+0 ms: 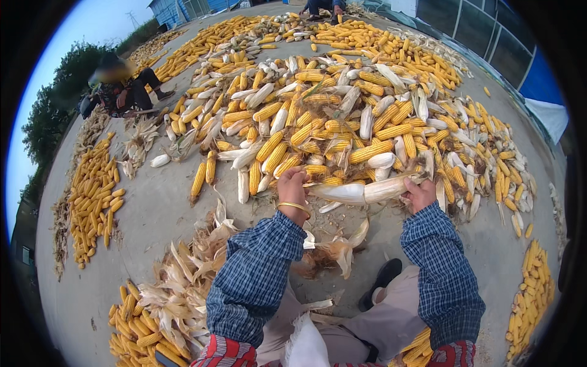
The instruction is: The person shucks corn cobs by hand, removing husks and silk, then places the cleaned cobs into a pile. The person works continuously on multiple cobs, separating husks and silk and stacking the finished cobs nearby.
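Observation:
Between my two hands, a corn ear in pale husk is held level just above the concrete, with a visible break line near its middle. My left hand, with a gold-coloured bangle at the wrist, pinches the left end. At the right end, my right hand grips with thumb and fingers. Directly beyond lies a large heap of corn ears, many bare and yellow, others still in whitish husk. Loose torn husks with brown silk lie on the ground below my hands.
A pile of stripped husks and bare yellow ears lie at my left. More ears are at the right edge. One person sits at the far left, another at the back. A glazed structure stands at the right.

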A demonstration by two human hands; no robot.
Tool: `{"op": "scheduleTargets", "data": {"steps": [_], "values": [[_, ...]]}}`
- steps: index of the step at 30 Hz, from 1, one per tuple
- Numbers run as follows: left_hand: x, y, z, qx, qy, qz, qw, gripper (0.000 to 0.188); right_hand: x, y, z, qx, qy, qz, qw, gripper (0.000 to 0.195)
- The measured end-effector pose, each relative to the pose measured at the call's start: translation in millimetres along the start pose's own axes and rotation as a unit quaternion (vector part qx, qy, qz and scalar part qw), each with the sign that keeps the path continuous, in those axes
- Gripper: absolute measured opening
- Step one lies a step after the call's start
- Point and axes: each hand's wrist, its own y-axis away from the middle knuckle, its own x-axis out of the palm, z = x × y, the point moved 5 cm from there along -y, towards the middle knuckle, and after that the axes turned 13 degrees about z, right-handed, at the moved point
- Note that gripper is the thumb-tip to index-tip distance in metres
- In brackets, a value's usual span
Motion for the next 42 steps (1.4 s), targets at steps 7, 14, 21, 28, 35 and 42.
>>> {"op": "scheduleTargets", "data": {"steps": [7,14,21,28,35,42], "values": [[40.6,14.7,-11.9,0.143,-0.182,0.153,0.961,0.02,19.7,9.8,11.9,0.008,0.167,0.041,0.985,0.029],[69.3,39.3,27.7,0.145,-0.363,0.292,0.873,0.031,68.7,18.9,7.1,-0.061,0.181,0.146,0.971,0.033],[80.7,47.6,28.9,0.167,-0.441,0.316,0.823,0.019,85.7,27.2,-0.6,-0.044,0.181,0.199,0.962,0.032],[67.7,33.8,38.5,0.097,-0.398,0.306,0.86,0.009,92.0,33.0,8.3,-0.037,0.186,0.211,0.959,0.03],[54.9,22.8,30.1,0.059,-0.253,0.258,0.931,0.01,89.0,33.1,18.5,-0.04,0.144,0.225,0.963,0.022],[22.0,3.4,11.2,0.001,-0.157,0.164,0.974,0.012,61.8,24.3,28.5,-0.057,0.004,0.189,0.98,0.024]]}}
